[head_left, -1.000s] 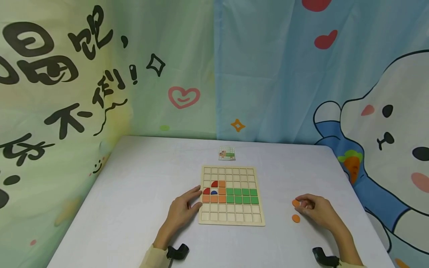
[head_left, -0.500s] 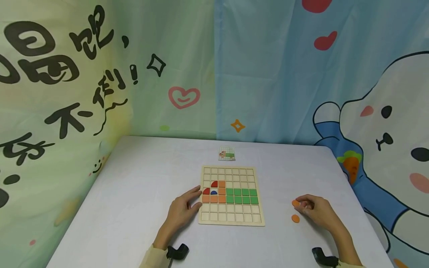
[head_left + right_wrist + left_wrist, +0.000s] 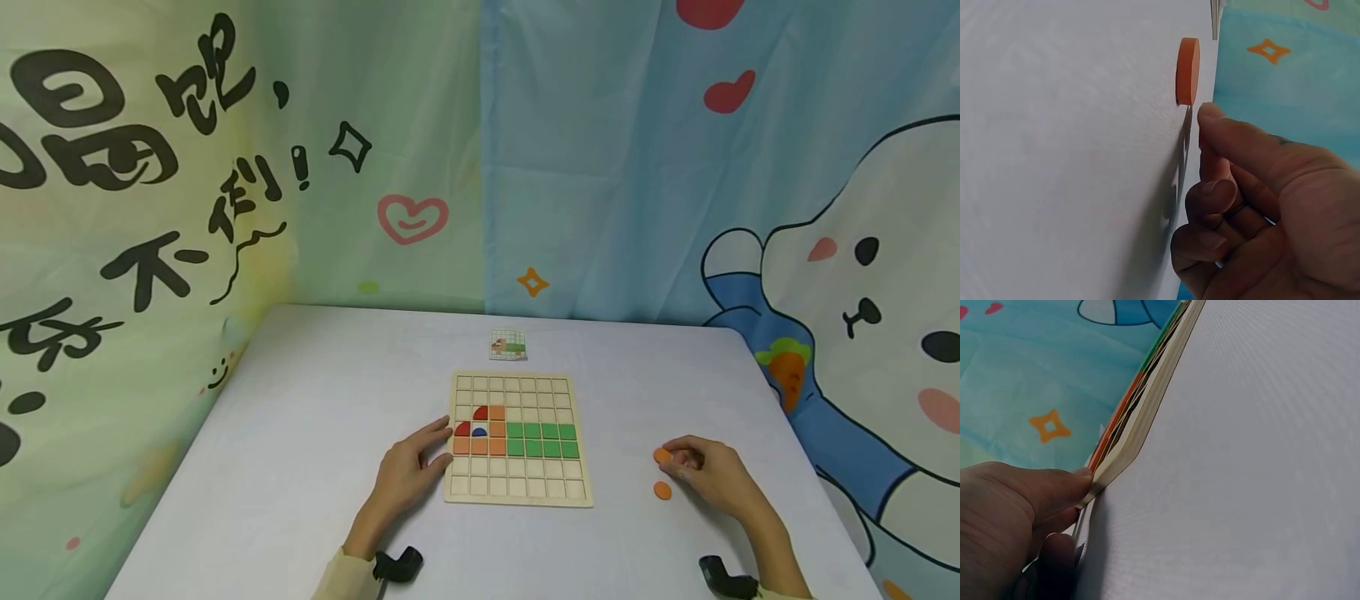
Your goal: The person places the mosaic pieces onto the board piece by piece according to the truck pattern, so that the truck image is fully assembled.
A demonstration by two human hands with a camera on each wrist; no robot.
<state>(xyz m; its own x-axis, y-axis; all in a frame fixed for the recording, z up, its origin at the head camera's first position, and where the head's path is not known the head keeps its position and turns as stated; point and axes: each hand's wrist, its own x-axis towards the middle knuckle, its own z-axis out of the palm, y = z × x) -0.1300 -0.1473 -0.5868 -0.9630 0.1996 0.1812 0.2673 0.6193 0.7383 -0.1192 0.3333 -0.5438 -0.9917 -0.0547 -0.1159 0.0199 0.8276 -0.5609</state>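
Note:
A square wooden grid board (image 3: pixel 517 489) lies on the white table, part of its cells filled with green squares (image 3: pixel 542 439), orange squares (image 3: pixel 479 446), red quarter-round pieces (image 3: pixel 481 413) and a small blue half-round piece (image 3: pixel 478 432). My left hand (image 3: pixel 408 467) rests against the board's left edge, thumb and forefinger spread apart; the left wrist view has the thumb (image 3: pixel 1063 487) touching the board's edge. Off to the right, my right hand (image 3: pixel 705 469) pinches an orange disc (image 3: pixel 661 455) low over the table. Closer to me lies a second orange disc (image 3: pixel 662 490).
Behind the board a small picture card (image 3: pixel 508 344) lies on the table, printed with a coloured grid pattern. Printed curtains (image 3: pixel 570 167) hang along the table's far side. A black wrist mount (image 3: pixel 399 565) sits on the left wrist, another black mount (image 3: pixel 726 578) on the right.

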